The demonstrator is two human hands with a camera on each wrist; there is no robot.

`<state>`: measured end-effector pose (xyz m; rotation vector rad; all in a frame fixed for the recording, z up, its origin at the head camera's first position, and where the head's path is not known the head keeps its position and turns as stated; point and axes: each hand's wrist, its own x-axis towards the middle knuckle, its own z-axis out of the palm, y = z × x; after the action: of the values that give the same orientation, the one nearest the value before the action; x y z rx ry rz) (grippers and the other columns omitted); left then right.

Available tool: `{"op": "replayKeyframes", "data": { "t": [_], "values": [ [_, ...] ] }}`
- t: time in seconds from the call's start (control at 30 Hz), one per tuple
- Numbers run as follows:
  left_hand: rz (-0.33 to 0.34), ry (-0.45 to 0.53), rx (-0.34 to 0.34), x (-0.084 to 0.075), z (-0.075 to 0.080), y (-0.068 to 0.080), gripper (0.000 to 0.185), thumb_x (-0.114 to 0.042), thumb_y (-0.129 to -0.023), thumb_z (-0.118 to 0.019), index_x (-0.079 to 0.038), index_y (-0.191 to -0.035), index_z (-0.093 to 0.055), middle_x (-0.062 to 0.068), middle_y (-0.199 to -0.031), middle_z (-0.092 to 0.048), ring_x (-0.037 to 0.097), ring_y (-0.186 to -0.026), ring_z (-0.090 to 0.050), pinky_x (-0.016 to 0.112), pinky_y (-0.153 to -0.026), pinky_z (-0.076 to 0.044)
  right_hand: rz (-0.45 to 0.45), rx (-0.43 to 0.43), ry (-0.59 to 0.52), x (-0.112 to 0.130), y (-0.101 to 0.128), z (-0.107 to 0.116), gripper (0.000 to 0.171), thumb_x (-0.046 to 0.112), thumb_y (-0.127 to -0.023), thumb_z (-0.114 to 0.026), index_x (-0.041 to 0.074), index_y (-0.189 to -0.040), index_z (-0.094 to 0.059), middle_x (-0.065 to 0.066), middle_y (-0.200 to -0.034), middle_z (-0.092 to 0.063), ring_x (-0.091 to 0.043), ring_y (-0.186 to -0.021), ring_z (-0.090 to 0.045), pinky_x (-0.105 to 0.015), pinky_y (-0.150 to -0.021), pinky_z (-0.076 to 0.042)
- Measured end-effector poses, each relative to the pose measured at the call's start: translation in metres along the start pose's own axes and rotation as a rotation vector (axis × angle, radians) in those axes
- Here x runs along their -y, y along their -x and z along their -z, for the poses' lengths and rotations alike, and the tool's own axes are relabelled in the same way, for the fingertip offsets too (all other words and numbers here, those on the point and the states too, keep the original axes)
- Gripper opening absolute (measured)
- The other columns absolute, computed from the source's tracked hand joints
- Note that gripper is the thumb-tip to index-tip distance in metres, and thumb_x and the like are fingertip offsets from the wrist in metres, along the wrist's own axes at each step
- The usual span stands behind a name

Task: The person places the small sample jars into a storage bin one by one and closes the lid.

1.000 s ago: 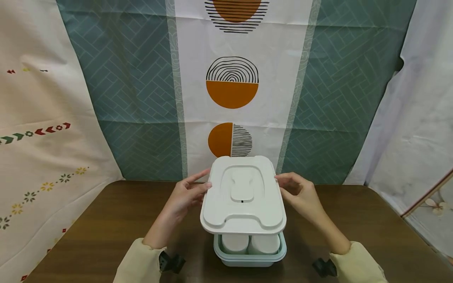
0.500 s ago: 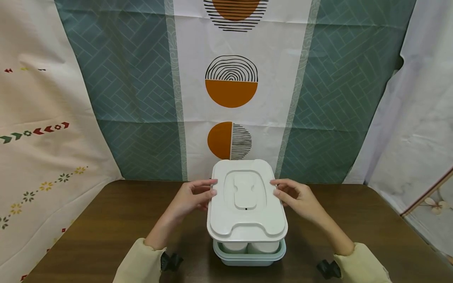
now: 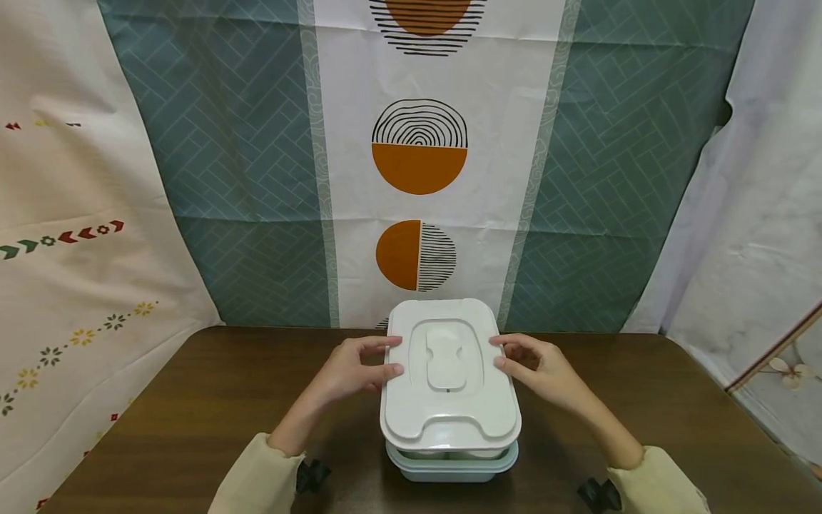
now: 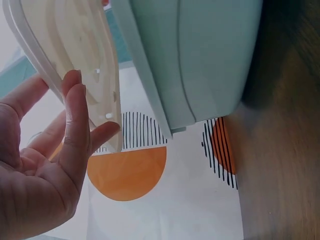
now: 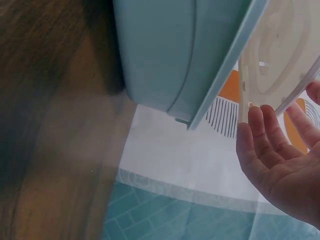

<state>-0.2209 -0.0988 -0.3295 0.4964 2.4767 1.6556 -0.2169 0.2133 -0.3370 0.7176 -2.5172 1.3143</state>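
holding a white lid (image 3: 449, 375) just above a pale green box (image 3: 452, 464), not pressed down yet. left hand (image 3: 352, 371) pinching the left edge, right hand (image 3: 541, 370) pinching the right edge, both equally near. long side running away from the body. white tubs inside, barely seen. sitting on a brown wooden table (image 3: 193, 414), patterned curtain (image 3: 420, 150) behind.

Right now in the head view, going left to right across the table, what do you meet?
Left sleeve → left hand → white lid → right hand → right sleeve.
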Motion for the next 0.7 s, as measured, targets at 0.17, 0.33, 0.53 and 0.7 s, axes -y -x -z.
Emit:
{"op": "replayKeyframes", "data": {
  "t": [0.17,0.33,0.53,0.7],
  "values": [
    [0.033,-0.046,-0.005,0.002,-0.004,0.000,0.049,-0.021,-0.077,-0.073,-0.010,-0.122,-0.059,0.021,-0.126,-0.052,0.026,-0.062,-0.062,0.034,-0.060,-0.054,0.005,0.018,-0.006,-0.005,0.002,-0.004,0.028,0.015,-0.084,-0.065,0.006,-0.111,-0.063,-0.003,-0.087,-0.058,-0.010,-0.076,-0.054,-0.024,-0.062,-0.048],
    [0.042,-0.097,-0.001,0.005,-0.009,-0.001,0.049,-0.020,-0.077,-0.073,-0.010,-0.122,-0.059,0.021,-0.126,-0.051,0.027,-0.060,-0.062,0.033,-0.058,-0.054,-0.007,0.032,-0.011,-0.008,0.005,-0.007,0.028,0.016,-0.084,-0.065,0.007,-0.111,-0.063,-0.002,-0.085,-0.058,-0.009,-0.076,-0.053,-0.022,-0.061,-0.047],
    [0.033,-0.127,0.013,0.008,-0.014,-0.001,0.048,-0.019,-0.078,-0.072,-0.008,-0.123,-0.058,0.023,-0.126,-0.051,0.022,-0.056,-0.060,0.029,-0.054,-0.052,-0.005,0.056,0.000,-0.013,0.008,-0.011,0.029,0.016,-0.085,-0.065,0.006,-0.112,-0.061,-0.002,-0.085,-0.058,-0.008,-0.075,-0.052,-0.021,-0.061,-0.046],
    [0.039,-0.161,0.012,0.008,-0.016,-0.002,0.047,-0.018,-0.078,-0.072,-0.009,-0.122,-0.059,0.021,-0.122,-0.054,0.021,-0.052,-0.058,0.029,-0.052,-0.051,-0.005,0.070,0.024,-0.014,0.010,-0.014,0.029,0.017,-0.085,-0.064,0.007,-0.113,-0.061,0.000,-0.082,-0.056,-0.007,-0.074,-0.052,-0.021,-0.060,-0.046]
  ]
}}
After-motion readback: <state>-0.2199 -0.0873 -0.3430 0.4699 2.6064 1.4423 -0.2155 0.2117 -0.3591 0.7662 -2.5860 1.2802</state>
